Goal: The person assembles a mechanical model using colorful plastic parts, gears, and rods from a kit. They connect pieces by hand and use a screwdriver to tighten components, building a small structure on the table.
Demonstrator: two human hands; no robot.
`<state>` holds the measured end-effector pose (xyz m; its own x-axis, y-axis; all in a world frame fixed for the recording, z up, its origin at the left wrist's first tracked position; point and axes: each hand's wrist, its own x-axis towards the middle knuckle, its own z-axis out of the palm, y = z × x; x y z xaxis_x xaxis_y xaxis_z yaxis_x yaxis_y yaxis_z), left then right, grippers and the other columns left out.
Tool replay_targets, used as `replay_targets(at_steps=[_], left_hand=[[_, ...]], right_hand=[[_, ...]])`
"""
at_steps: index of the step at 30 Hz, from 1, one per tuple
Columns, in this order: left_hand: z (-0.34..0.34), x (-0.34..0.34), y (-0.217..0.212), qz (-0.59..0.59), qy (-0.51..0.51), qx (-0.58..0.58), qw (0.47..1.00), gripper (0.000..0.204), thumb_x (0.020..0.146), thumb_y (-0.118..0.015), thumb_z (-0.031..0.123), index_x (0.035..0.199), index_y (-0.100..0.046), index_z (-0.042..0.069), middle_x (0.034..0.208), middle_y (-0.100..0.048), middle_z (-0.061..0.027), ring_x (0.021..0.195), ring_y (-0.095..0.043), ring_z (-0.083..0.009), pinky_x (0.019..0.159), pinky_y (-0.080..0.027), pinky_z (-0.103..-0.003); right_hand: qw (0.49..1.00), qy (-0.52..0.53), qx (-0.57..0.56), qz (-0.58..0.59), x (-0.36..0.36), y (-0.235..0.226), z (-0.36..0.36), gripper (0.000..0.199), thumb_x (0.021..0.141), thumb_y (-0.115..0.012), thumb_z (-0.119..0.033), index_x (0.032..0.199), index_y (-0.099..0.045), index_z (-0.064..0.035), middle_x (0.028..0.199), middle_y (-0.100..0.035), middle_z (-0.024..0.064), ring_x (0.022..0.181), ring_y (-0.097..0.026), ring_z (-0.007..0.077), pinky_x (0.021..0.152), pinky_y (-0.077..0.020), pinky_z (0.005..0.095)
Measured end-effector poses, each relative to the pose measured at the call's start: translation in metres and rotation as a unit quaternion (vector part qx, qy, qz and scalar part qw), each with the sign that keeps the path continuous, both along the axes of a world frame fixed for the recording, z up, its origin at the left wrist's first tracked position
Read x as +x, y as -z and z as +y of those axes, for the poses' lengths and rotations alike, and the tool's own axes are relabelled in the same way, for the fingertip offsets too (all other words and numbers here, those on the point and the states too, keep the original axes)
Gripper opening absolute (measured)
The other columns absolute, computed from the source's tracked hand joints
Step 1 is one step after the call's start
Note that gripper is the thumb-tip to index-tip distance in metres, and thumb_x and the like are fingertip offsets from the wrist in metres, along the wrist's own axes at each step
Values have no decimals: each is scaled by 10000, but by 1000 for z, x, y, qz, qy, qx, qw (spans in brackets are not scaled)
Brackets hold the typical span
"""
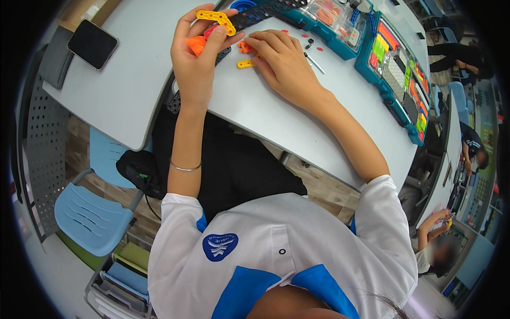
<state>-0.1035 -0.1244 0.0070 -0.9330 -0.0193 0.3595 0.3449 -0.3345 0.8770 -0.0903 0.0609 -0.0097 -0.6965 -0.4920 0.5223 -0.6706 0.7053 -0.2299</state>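
Note:
My left hand (pixel 197 69) is raised over the far edge of the table, closed round a yellow angled building beam (pixel 217 20) with holes. An orange building piece (pixel 196 45) and a bit of red also show between its fingers. Low over the tabletop, my right hand (pixel 289 66) has its fingers curled, the tips on a small orange connector piece (pixel 245 47). Beside its thumb lies a short yellow beam (pixel 245 64). What sits under the right fingers is partly hidden. Behind both hands stretches a black perforated track-like strip (pixel 260 16).
Two teal cases (pixel 363 72) of coloured building parts lie to the right. Small red and black pins (pixel 311 42) and a grey rod (pixel 317 65) are scattered near my right hand. A phone (pixel 93 44) rests on the left table. Blue chairs (pixel 93 218) stand left; other people sit far right.

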Motion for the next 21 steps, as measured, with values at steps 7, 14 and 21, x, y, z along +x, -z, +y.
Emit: replay_targets(at_steps=[7,14,21], left_hand=[[1,1,3,1,46,-34,998,404,946,-632,-22,1314,-466,-10,1250,-651,-252,1123,-664,-218,951,-600,-359],[2,2,4,18,15,-74,997,403,943,-634,-27,1307,-463,-10,1242,-661,-254,1101,-679,-209,938,-605,-341],[9,7,3,73,-7,-148,986,435,920,-666,-26,1306,-466,-4,1211,-699,-205,1055,-704,-189,922,-580,-285]], right_hand=[[986,40,-77,-146,-5,-11,16,218,839,-687,-52,1052,-728,-65,1078,-614,110,1084,-563,290,914,-462,386],[938,130,-121,-299,-18,-83,76,261,942,-714,-182,1193,-722,-108,1014,-725,25,912,-673,100,776,-549,257],[958,97,-132,-237,-26,-64,94,327,947,-725,-225,1247,-713,-96,974,-724,29,925,-661,108,831,-523,256]])
